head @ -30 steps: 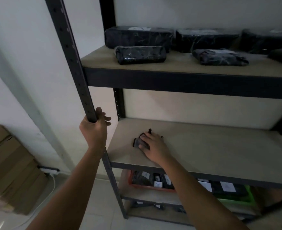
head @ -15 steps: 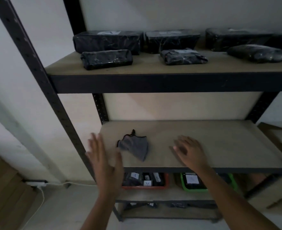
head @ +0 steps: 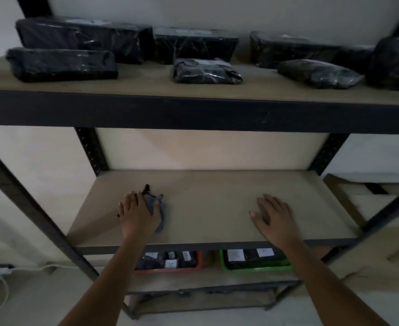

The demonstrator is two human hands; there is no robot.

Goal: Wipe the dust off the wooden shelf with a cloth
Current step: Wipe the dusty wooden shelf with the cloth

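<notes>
Two hands lie on the wooden shelf (head: pixel 217 208) at mid-frame: the left hand (head: pixel 138 214) presses flat on one grey cloth (head: pixel 156 204), left of centre; the right hand (head: pixel 274 216) rests spread, fingers straight. Two bins, red (head: pixel 199 260) and green (head: pixel 259 268), sit below.

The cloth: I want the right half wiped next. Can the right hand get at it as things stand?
Probably not directly: the left hand lies on the cloth, covering most of it. The right hand rests flat on the shelf, with bare board between.
</notes>
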